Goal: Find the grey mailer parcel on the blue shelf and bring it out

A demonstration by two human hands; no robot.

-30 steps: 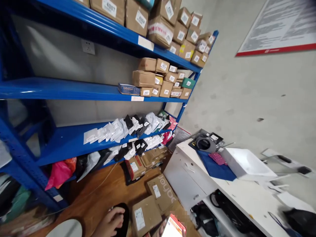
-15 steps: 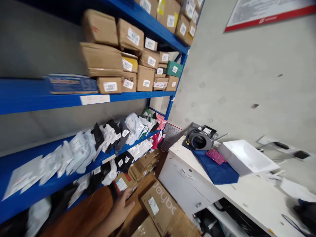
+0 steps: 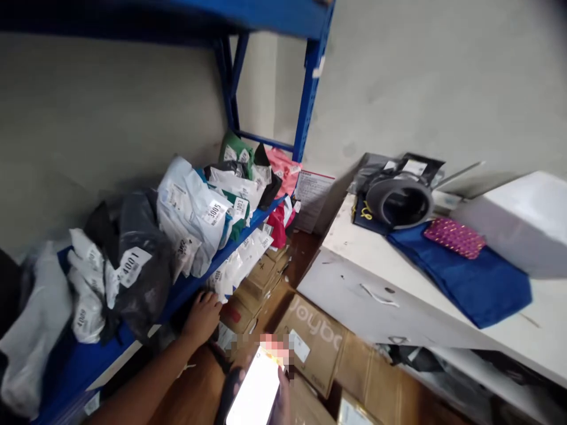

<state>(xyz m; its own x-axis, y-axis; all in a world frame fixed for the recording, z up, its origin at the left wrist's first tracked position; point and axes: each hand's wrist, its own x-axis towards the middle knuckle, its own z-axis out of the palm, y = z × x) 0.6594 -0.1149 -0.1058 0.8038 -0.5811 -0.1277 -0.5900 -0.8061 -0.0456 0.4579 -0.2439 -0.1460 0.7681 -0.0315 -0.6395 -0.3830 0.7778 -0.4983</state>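
My phone (image 3: 254, 391) is in front of the blue shelf (image 3: 77, 375), low down and out from its edge; my right hand (image 3: 283, 394) grips it, thumb along one side and fingers wrapped round the other, and the screen is too bright to read. My left hand (image 3: 202, 319) is at the front edge of the shelf, by the white parcels (image 3: 241, 262) lying on the level beneath it. Its fingers are bent and close together, but I cannot tell whether they pinch a parcel or only touch one. On the shelf itself sit a dark bag (image 3: 144, 292) labelled 4001, nearer me, then a pale blue bag (image 3: 190, 206) labelled 3005, and at the shelf's far end a pink bag (image 3: 281, 168). On the floor to the right of the shelf lies a brown carton (image 3: 321, 357) with big pale lettering. Further right of the shelf runs a white counter (image 3: 354, 227), bearing a flat blue fabric item (image 3: 469, 283), a dotted magenta pouch (image 3: 454, 237) and a white box (image 3: 522, 224)
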